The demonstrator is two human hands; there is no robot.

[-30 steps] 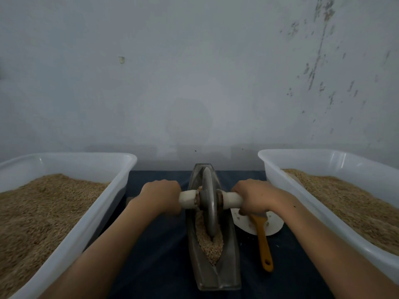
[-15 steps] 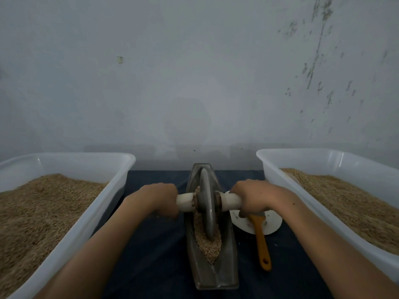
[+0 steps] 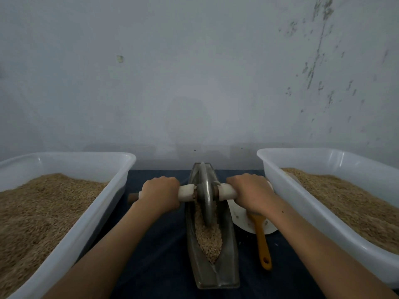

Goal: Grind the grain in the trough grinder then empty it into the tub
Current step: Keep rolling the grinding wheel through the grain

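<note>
While both hands grip the pale axle handles, the left hand curled round the stub left of the grinding wheel and the right hand curled round the stub on the wheel's other side, the wheel stands upright in the trough grinder toward its far end. Compared with a second ago, the wheel and both fists sit slightly farther along the trough, away from the person, so this reads as the forward half of a rolling stroke. Grain still lies heaped in the trough on the near side of the wheel, and looks coarse, so grinding seems unfinished and emptying is not yet due. Left of the grinder stands the left tub, right of it the right tub, both holding grain; which one receives the ground batch cannot be told. Just right of the grinder, a yellow-handled brush rests on a white dish. No brand, label or writing can be read anywhere.
</note>
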